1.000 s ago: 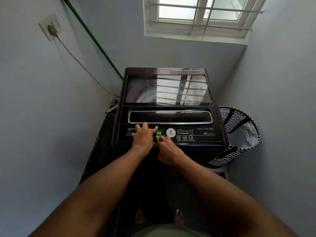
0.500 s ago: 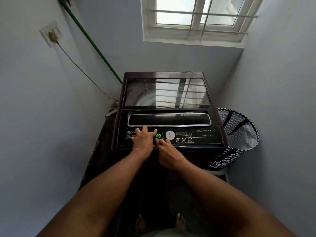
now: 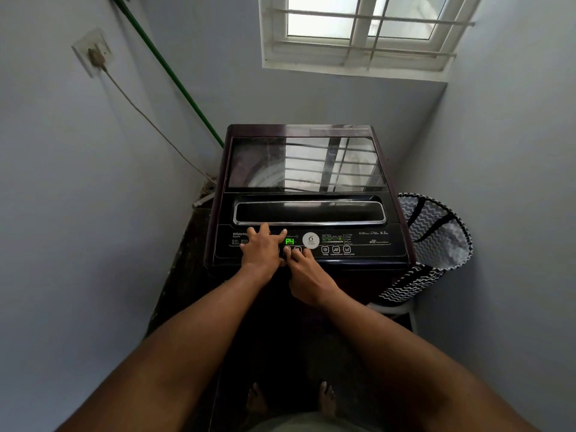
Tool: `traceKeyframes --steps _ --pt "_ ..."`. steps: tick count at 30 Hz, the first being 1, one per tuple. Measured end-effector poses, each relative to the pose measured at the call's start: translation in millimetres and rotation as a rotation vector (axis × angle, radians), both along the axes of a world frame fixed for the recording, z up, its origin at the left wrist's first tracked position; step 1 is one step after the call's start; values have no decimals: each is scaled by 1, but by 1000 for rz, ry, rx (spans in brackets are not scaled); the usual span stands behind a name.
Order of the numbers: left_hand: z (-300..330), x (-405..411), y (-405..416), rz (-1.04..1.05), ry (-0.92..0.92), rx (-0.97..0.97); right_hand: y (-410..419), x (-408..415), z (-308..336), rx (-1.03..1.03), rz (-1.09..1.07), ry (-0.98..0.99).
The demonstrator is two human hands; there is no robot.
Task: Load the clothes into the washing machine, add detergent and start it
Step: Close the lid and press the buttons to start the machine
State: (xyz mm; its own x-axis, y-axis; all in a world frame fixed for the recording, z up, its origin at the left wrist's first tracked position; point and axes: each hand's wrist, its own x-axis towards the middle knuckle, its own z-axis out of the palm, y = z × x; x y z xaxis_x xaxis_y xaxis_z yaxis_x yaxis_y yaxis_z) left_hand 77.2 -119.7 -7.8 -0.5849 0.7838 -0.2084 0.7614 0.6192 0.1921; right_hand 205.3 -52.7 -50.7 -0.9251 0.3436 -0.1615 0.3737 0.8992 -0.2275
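Note:
A dark top-loading washing machine [image 3: 305, 194] stands ahead of me with its glass lid [image 3: 307, 163] down. On its control panel [image 3: 367, 244] a green display [image 3: 290, 241] reads P4. My left hand [image 3: 261, 247] rests flat on the panel's left part, fingers spread. Just right of it, my right hand [image 3: 307, 272] presses fingertips on the small buttons below the display. No clothes or detergent show outside the machine.
A black-and-white zigzag laundry basket [image 3: 436, 244] sits on a white stool at the machine's right. Walls close in on both sides. A green hose [image 3: 168, 73] and a power cord [image 3: 149, 120] from a wall socket run down behind the machine's left.
The display has gone from P2 to P4. Both hands stay in the same spots on the panel; the view has tilted slightly.

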Motion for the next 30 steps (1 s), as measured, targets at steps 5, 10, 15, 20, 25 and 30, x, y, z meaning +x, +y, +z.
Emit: traceKeyframes --steps 5,10,15,20,25,30 --pt "-1 -1 0 -2 -12 20 4 -5 -3 17 42 -4" --pt "0 -1 -1 1 -27 22 4 -9 8 79 96 1" --pt "2 3 -2 -5 -15 -11 -4 0 3 -46 -41 2" --pt "4 4 -3 -3 -26 -11 3 -16 1 -14 -10 -105" --pt "5 6 -4 -9 -8 -18 0 -10 -9 -38 -52 -107" --pt "5 5 -3 5 -36 -10 -1 -11 22 -95 -12 -64"
